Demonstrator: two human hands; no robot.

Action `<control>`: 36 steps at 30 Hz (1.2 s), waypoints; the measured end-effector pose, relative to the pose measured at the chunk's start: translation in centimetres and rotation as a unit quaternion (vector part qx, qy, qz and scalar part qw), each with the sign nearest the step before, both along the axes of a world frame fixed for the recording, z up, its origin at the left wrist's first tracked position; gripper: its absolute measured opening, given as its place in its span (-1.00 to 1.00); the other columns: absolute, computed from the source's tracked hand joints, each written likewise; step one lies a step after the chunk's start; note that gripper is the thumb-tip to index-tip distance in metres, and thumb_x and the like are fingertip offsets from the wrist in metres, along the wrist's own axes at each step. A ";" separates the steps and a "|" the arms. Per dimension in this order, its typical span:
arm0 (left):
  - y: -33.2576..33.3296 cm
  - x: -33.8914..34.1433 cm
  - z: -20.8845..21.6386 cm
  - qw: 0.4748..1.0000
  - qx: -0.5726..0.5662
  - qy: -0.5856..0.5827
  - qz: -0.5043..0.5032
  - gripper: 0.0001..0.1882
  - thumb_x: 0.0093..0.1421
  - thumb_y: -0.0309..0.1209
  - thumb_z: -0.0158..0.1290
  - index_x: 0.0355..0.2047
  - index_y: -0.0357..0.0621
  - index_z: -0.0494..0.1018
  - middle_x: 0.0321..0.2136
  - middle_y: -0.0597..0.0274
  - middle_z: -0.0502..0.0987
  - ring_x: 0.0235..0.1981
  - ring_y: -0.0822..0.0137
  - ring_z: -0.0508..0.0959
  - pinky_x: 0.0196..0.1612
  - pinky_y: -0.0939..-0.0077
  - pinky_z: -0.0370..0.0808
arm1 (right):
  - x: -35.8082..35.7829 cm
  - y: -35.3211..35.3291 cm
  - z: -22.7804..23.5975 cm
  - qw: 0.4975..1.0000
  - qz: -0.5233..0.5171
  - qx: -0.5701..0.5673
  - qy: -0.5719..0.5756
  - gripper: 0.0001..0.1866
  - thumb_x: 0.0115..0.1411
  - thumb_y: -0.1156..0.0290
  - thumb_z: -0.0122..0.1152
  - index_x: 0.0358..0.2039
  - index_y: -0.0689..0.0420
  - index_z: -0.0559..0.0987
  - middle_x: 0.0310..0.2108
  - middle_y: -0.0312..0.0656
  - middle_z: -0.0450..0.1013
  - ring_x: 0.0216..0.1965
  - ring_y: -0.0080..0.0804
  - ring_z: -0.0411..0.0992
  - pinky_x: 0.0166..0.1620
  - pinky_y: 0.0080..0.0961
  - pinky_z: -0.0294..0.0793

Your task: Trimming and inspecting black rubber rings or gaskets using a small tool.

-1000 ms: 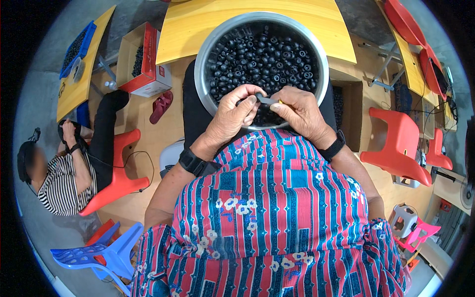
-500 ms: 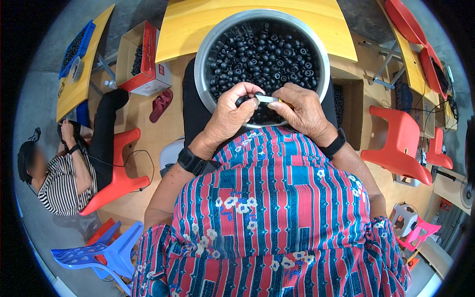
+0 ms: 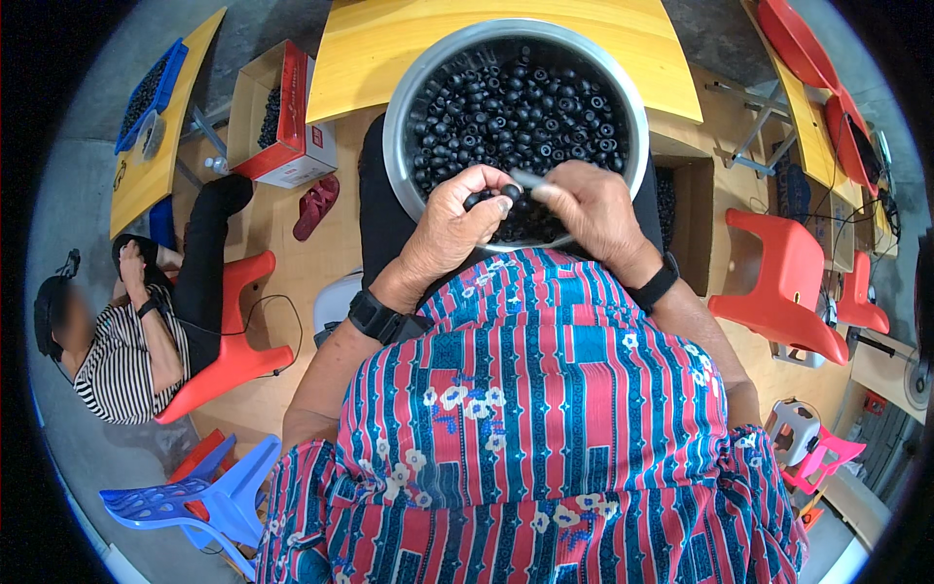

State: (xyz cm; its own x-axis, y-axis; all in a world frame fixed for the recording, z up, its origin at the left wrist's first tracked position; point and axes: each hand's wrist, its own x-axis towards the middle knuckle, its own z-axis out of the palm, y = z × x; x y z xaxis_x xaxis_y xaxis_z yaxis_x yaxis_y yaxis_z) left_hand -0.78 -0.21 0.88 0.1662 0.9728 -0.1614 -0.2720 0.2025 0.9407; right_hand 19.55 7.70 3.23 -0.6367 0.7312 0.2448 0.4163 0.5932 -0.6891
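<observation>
My left hand (image 3: 449, 222) pinches a small round black bead-like piece (image 3: 510, 193) between thumb and forefinger, over the near side of a metal basin. Another dark piece (image 3: 472, 200) shows in the curl of its fingers. My right hand (image 3: 595, 206) is closed around a small knife (image 3: 526, 179), whose pale blade is blurred and points left, just above the held piece. Blade and piece look slightly apart. The knife's handle is hidden in my fingers. Below both hands, the wide silver basin (image 3: 392, 146) rests at my lap, holding many loose black pieces (image 3: 516, 112) with ring-like openings.
Beyond the basin stands a yellow table (image 3: 355, 58). An open cardboard box (image 3: 309, 156) and a dark red slipper (image 3: 316, 206) lie left; a seated person (image 3: 136, 355) is farther left. Red stools (image 3: 778, 282) stand right, a blue chair (image 3: 229, 492) lower left.
My right hand has lifted the knife up and away from the held piece, and the blade is now smeared by motion. The left hand keeps its place and grip.
</observation>
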 end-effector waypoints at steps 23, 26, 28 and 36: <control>0.0 0.9 -1.5 0.973 -0.059 -0.223 -0.004 -0.84 0.32 -0.40 0.07 -0.19 -0.20 0.39 -0.55 0.44 0.32 -0.62 0.68 0.22 -0.58 0.78 0.18 | -0.9 -0.6 -0.2 0.993 0.018 -0.043 0.110 -0.74 0.01 0.46 0.39 -0.22 0.10 0.68 -0.45 -0.14 0.55 -0.42 -0.28 0.52 -0.32 -0.46 0.48; 0.0 1.0 -1.7 0.961 -0.087 -0.262 -0.007 -0.85 0.32 -0.38 0.07 -0.20 -0.18 0.39 -0.53 0.42 0.33 -0.62 0.66 0.23 -0.58 0.78 0.18 | -1.0 -0.7 -0.3 0.992 0.017 -0.032 0.118 -0.74 -0.01 0.47 0.39 -0.23 0.09 0.69 -0.50 -0.15 0.52 -0.46 -0.28 0.50 -0.37 -0.44 0.46; 0.0 1.0 -1.8 0.954 -0.107 -0.282 -0.007 -0.84 0.31 -0.37 0.08 -0.20 -0.16 0.40 -0.52 0.41 0.34 -0.62 0.66 0.23 -0.58 0.78 0.19 | -1.1 -0.7 -0.4 0.992 0.016 -0.032 0.125 -0.74 -0.02 0.48 0.39 -0.24 0.08 0.69 -0.51 -0.16 0.51 -0.47 -0.28 0.49 -0.38 -0.44 0.45; 0.0 1.0 -1.9 0.940 -0.135 -0.312 -0.016 -0.84 0.31 -0.34 0.08 -0.19 -0.12 0.41 -0.47 0.36 0.40 -0.61 0.64 0.26 -0.57 0.76 0.20 | -1.1 -0.9 -0.3 0.992 0.005 -0.006 0.130 -0.78 -0.03 0.49 0.40 -0.30 0.07 0.69 -0.52 -0.17 0.50 -0.49 -0.30 0.49 -0.40 -0.46 0.44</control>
State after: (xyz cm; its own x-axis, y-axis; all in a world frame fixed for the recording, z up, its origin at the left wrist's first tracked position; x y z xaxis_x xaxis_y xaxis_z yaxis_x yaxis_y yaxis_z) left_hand 0.21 -0.17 -1.07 0.3394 0.9033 -0.2625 -0.7441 0.4285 0.5125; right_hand 18.42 6.81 2.95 -0.5607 0.7293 0.3921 0.2181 0.5869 -0.7798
